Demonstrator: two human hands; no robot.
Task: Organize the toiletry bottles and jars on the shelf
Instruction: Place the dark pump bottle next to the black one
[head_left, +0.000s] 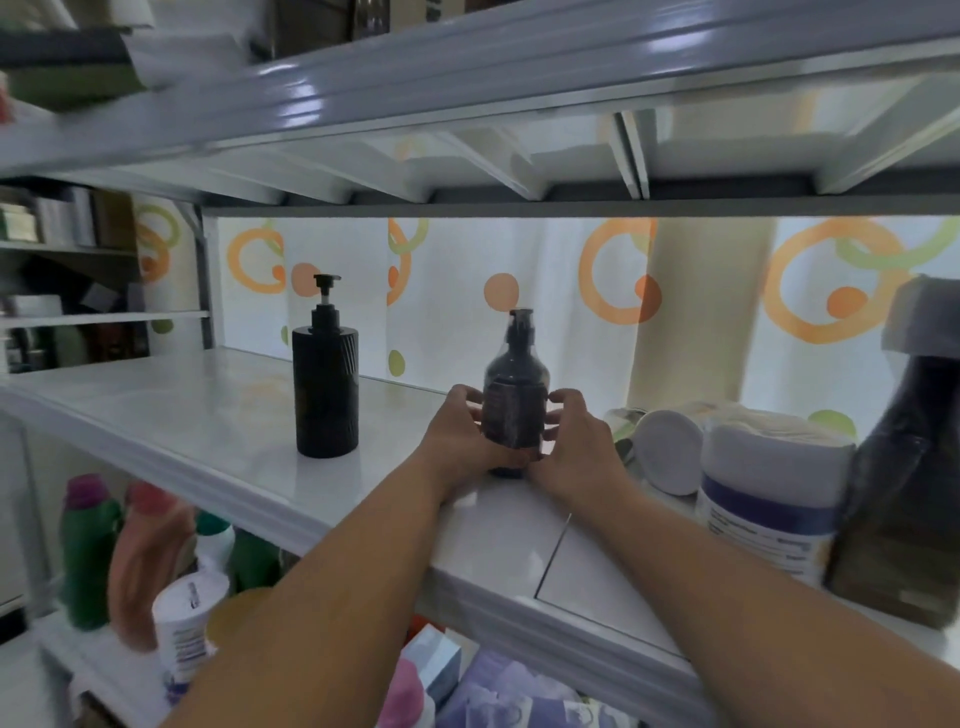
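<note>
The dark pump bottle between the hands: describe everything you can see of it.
The dark pump bottle is round-shouldered dark plastic, with a black pump head and a label too blurred to read. A glossy clear wrap seems to cover it. Upright, it seems to rest on the white shelf. The left hand and right hand grip its lower body from either side.
</note>
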